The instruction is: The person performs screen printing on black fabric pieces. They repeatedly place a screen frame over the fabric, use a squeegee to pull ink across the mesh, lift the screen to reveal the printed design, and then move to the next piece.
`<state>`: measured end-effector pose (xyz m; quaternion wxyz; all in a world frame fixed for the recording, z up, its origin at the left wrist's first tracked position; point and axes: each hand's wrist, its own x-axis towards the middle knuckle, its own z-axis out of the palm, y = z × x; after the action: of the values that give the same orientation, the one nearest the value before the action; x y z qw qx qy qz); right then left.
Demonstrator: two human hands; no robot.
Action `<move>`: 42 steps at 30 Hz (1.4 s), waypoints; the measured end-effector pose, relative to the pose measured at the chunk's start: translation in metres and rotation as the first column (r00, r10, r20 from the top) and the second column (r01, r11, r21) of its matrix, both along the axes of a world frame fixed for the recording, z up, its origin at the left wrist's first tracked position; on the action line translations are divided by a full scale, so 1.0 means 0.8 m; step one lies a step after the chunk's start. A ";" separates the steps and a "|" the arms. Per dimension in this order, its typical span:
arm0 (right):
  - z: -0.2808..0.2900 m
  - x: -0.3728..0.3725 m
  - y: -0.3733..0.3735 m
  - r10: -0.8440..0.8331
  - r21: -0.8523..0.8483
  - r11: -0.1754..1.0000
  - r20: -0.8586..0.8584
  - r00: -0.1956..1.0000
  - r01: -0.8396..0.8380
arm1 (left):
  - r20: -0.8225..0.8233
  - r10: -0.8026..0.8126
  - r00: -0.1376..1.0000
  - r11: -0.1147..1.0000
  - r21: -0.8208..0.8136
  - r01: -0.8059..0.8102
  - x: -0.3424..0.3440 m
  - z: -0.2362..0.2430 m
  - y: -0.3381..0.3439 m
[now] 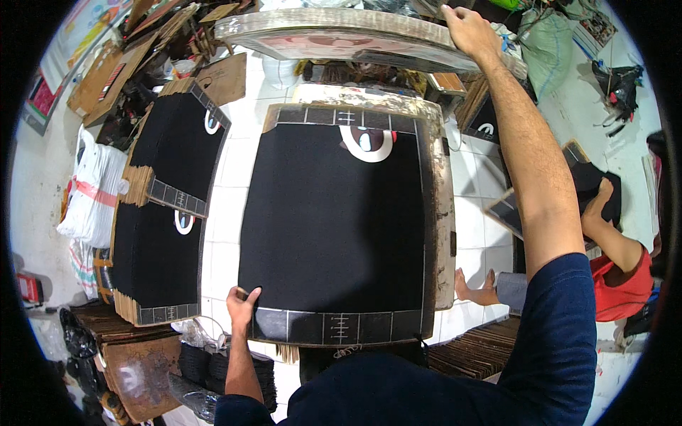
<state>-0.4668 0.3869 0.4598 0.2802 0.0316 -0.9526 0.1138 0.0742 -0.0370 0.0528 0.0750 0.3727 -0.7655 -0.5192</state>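
Above white floor (pixel 224 245), pinches black cloth (pixel 320 220) at left edge with left hand (pixel 243 307); grips tilted frame (pixel 305 23) with right hand (pixel 472 33).

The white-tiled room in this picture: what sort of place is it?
Most likely a small cloth-printing workshop. The right hand grips a large frame; the black cloth nearer the person bears a curved white print, and two black-topped stacks at left show similar prints.

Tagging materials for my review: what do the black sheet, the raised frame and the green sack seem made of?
Black sheet: probably cloth, matte, showing no shine. Raised frame: likely wood, rough, with worn, streaky edges. Green sack: perhaps woven plastic, slight sheen, creased.
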 end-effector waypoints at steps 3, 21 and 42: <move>0.011 0.012 -0.005 0.003 -0.113 0.994 0.041 0.999 0.002 | 0.078 -0.072 0.994 0.994 -0.073 0.077 -0.041 0.004 0.028; 0.063 -0.016 -0.008 0.067 -0.082 0.995 0.124 0.990 -0.057 | 0.428 -0.149 0.892 0.901 -0.313 0.301 -0.127 0.027 0.039; -0.035 0.048 0.007 0.103 -0.091 0.991 0.008 0.995 -0.102 | -0.103 -0.216 0.971 0.966 -0.165 0.197 -0.277 0.125 0.069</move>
<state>-0.4281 0.3929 0.4318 0.2690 0.0668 -0.9454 0.1715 -0.1474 0.0178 0.1527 0.0949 0.2520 -0.8319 -0.4852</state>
